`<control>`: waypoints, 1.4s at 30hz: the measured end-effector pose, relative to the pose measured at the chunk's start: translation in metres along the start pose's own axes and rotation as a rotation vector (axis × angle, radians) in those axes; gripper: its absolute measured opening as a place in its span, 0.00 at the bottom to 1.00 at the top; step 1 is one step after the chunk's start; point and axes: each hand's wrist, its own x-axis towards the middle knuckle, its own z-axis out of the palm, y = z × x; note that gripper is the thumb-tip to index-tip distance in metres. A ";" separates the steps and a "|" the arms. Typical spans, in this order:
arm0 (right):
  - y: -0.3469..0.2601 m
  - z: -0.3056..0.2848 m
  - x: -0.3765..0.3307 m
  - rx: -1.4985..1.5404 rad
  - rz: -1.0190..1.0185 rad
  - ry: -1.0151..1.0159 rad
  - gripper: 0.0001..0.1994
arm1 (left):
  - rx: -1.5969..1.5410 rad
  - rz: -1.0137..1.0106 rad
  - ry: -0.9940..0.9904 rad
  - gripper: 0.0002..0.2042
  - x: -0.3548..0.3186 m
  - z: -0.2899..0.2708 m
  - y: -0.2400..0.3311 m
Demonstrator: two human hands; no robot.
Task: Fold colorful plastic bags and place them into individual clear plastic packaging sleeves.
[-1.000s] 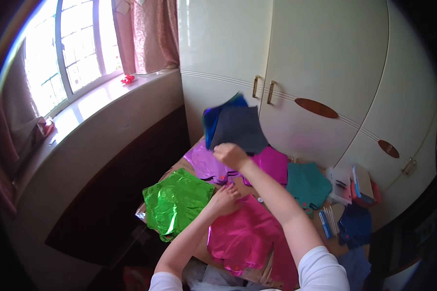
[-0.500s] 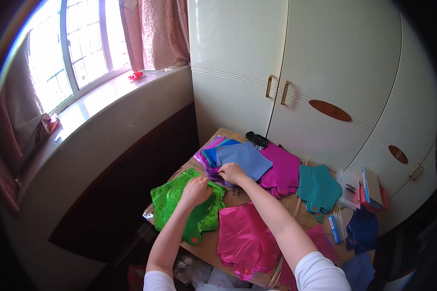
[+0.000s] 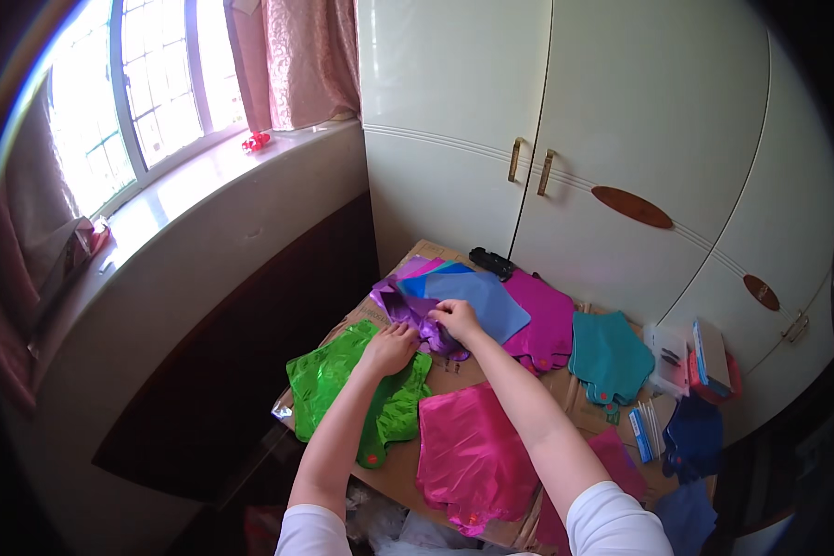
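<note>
A crumpled purple foil piece point(image 3: 400, 308), looking like a flat, uninflated foil balloon, lies at the far left of the cardboard. My right hand point(image 3: 456, 320) pinches its near right edge. Fingers outstretched, my left hand point(image 3: 391, 349) rests over the top right corner of the green foil pile point(image 3: 329, 375), its fingertips beside the purple foil. Under and behind the purple piece fan out blue-grey sheets point(image 3: 486, 301), with blue and pink ones among them. A magenta foil stack point(image 3: 542, 320) lies to their right, and a hot pink pile point(image 3: 473, 454) is below my right forearm.
Teal foil pieces point(image 3: 612, 357) lie right, beside a clear plastic box point(image 3: 667, 361). White sticks point(image 3: 653, 431) and a small blue box point(image 3: 638, 435) are nearer. Dark blue foil point(image 3: 693, 435) hangs at the right edge. A black object point(image 3: 491, 263) lies against the white wardrobe point(image 3: 454, 204).
The purple foil has been spread and lifted toward the right by my right hand, covering part of the blue sheets. My left hand has shifted slightly right and its fingers have straightened.
</note>
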 end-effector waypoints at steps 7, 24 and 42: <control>-0.023 -0.112 0.043 -0.072 -0.139 0.607 0.10 | 0.029 -0.032 -0.111 0.19 0.006 -0.006 0.014; -0.225 0.015 -0.142 -0.714 -1.175 -0.074 0.02 | -0.121 -0.225 -0.014 0.17 -0.105 -0.067 -0.027; -0.142 0.120 -0.208 -0.197 -0.470 -0.413 0.08 | -0.050 -0.482 0.496 0.08 -0.240 -0.087 -0.003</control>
